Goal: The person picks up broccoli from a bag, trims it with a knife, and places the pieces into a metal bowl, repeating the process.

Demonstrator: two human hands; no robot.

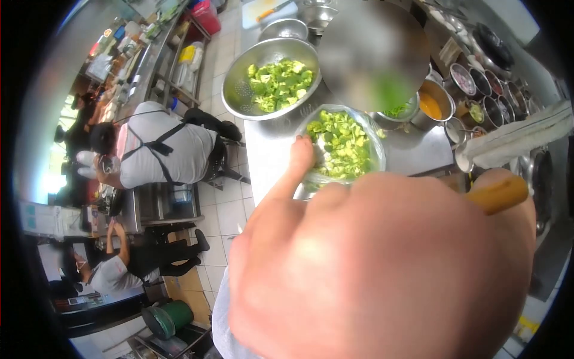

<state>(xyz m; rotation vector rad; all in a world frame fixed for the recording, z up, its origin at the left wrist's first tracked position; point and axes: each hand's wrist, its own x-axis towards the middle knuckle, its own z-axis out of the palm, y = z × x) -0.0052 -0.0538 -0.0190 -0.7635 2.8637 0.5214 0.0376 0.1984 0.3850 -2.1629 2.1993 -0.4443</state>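
Note:
My left hand (302, 154) is closed at the near-left rim of a clear plastic bag (376, 140) filled with cut broccoli (342, 143). The bag sits spread open like a bowl on the steel table (263, 146). Very close to the camera, my right hand (371, 263) is a large closed fist that covers the lower middle of the view. From its right side sticks out a rounded wooden handle (497, 194); the rest of that tool is hidden. Beyond the bag stands a perforated steel colander (234, 90) with more broccoli pieces.
A wide round pan (341, 36) appears blurred at the back. Beside it are a pot of orange liquid (431, 105) and several small containers (463, 79). A cutting board (251, 13) bears an orange-handled knife (274, 11). Other people (167, 143) work at the left.

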